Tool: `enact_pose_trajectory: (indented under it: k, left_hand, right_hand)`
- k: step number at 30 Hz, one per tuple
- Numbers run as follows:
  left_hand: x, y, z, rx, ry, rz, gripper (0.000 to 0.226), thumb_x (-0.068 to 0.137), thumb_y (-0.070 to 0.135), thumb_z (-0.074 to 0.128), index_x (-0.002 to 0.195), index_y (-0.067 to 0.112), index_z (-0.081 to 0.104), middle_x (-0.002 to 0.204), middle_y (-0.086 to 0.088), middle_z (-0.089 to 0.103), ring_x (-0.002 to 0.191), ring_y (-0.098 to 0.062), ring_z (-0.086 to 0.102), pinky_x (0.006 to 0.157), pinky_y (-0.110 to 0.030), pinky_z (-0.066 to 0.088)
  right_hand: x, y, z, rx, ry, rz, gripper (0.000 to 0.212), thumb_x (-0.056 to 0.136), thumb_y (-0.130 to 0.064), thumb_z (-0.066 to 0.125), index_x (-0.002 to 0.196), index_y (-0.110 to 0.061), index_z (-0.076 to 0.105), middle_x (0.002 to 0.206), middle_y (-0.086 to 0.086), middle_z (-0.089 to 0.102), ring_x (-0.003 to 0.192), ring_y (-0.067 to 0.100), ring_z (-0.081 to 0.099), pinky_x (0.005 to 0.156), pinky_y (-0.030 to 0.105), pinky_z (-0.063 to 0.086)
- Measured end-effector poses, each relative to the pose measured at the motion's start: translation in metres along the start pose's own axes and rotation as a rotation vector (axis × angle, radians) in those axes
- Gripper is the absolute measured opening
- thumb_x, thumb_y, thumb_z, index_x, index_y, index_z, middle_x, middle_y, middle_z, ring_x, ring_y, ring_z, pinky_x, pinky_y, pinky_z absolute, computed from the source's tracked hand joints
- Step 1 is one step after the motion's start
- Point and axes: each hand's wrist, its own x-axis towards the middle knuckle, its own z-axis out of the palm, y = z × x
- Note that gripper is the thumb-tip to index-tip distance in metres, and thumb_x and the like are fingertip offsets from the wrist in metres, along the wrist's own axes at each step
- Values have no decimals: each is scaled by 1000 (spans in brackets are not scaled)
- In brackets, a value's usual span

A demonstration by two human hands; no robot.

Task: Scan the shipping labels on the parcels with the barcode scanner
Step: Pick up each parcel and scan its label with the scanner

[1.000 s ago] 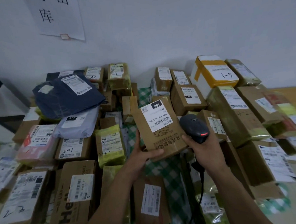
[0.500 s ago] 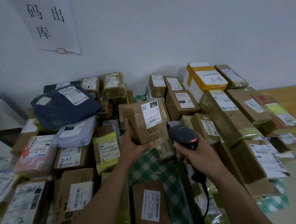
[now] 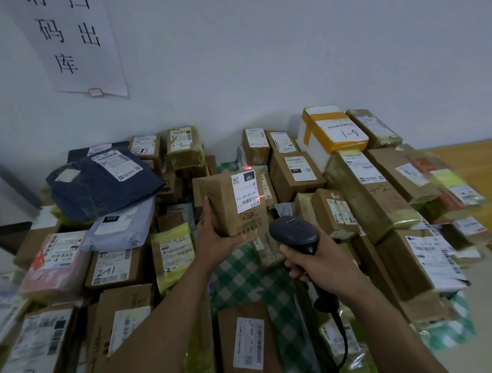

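Held up mid-view, the small cardboard box (image 3: 234,212) looks light and stiff, so the left hand (image 3: 216,240) gripping its 7 o'clock corner suffices, while the right hand (image 3: 320,263) wraps the scanner (image 3: 294,233) at the box's 4 o'clock.

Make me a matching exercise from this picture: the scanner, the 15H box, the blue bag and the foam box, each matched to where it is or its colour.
Things
1. scanner
2. 15H box
3. blue bag
4. foam box

Places or colours
A. white and yellow, back right
B. held up in the left hand
C. lying flat, back left
D. gripped in the right hand

Pairs: 1-D, 2-B, 3-C, 4-A
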Motion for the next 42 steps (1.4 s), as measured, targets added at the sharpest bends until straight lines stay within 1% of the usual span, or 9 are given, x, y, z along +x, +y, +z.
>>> enact_pose_trajectory:
  k: [3, 7, 10, 16, 24, 30, 34, 37, 42]
  left_hand:
    - [2, -6, 0, -3, -7, -15, 153, 54, 43, 97, 157, 55, -14, 162, -2, 34, 147, -22, 38, 117, -51, 40]
    - [-3, -5, 3, -58, -51, -40, 149, 65, 21, 98, 162, 43, -13, 160, 4, 41, 139, -11, 43, 112, -40, 43]
    - [-7, -5, 6, -145, -73, -107, 144, 68, 20, 97, 162, 42, -10, 158, 7, 43, 142, -17, 45, 114, -43, 44]
    - [-25, -13, 28, -284, -228, -238, 99, 78, 22, 89, 149, 53, 28, 140, 11, 61, 124, -14, 62, 96, -37, 57]
    - [-6, -14, 74, -429, -298, -349, 74, 87, 31, 78, 152, 38, 42, 135, 2, 67, 115, -18, 69, 103, -44, 54]
    - [9, -13, 94, -431, -206, -498, 46, 103, 25, 57, 147, 23, 45, 129, -3, 64, 105, -18, 65, 71, -31, 51]
    - [8, -26, 97, -392, -197, -434, 45, 106, 27, 55, 149, 25, 45, 135, -3, 63, 110, -16, 65, 77, -32, 56]
    - [2, -29, 91, -398, -98, -413, 63, 99, 31, 68, 155, 28, 39, 140, -2, 61, 113, -16, 65, 84, -37, 61]
    - [-24, -36, 82, -234, -26, -375, 93, 90, 60, 69, 163, 26, 23, 163, -6, 36, 145, -27, 41, 114, -50, 43]
  right_hand:
    - [0, 0, 0, 5, -9, -6, 31, 98, -30, 71, 114, -49, 52, 84, -2, 77, 75, 15, 75, 69, 27, 57]
    - [0, 3, 0, 33, -6, -1, 29, 97, -31, 71, 117, -45, 55, 84, -2, 78, 75, 16, 75, 72, 31, 58]
    - [3, 13, -2, 39, 21, 35, 44, 94, -37, 74, 133, -37, 54, 93, -2, 79, 79, 17, 77, 72, 32, 57]
    - [5, 28, -10, 86, 72, 111, 45, 97, -34, 73, 138, -31, 53, 97, -4, 80, 81, 19, 77, 72, 31, 55]
    - [12, 34, -23, 112, 127, 149, 39, 97, -31, 72, 132, -32, 55, 96, -3, 80, 84, 24, 78, 70, 30, 56]
    - [20, 38, -26, 88, 112, 167, 37, 98, -29, 71, 131, -31, 56, 98, -4, 79, 84, 21, 78, 70, 30, 56]
    - [25, 39, -23, 82, 99, 180, 43, 97, -30, 72, 136, -30, 54, 98, -5, 79, 83, 19, 78, 69, 29, 55]
    - [27, 39, -20, 95, 98, 190, 47, 97, -31, 73, 138, -30, 51, 99, -5, 80, 83, 18, 78, 70, 31, 55]
    - [25, 42, -13, 112, 83, 177, 46, 97, -28, 73, 137, -30, 52, 95, -6, 80, 79, 18, 78, 67, 29, 55]
